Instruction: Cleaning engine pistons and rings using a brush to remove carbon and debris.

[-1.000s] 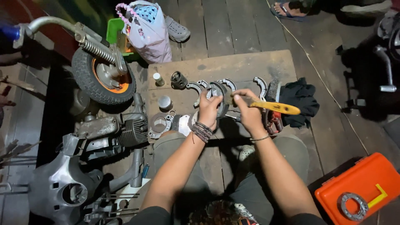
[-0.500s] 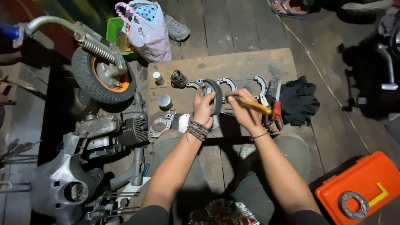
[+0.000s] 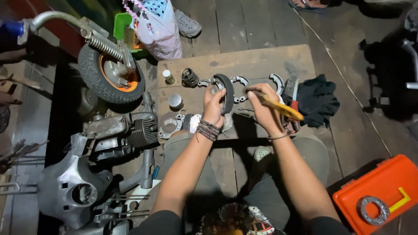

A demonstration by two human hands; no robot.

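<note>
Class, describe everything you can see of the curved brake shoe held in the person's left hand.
The brake shoe is a dark, crescent-shaped metal piece with a broad outer band that looks like lining. It stands on edge, raised above the wooden board, gripped at its lower part by the left hand. The right hand holds a yellow-handled tool whose tip is at the shoe.

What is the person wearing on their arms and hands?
No gloves: both hands are bare. The left hand has a thick stack of beaded and braided bracelets at the wrist. The right hand has one thin dark band. Dark short sleeves end near the shoulders.
</note>
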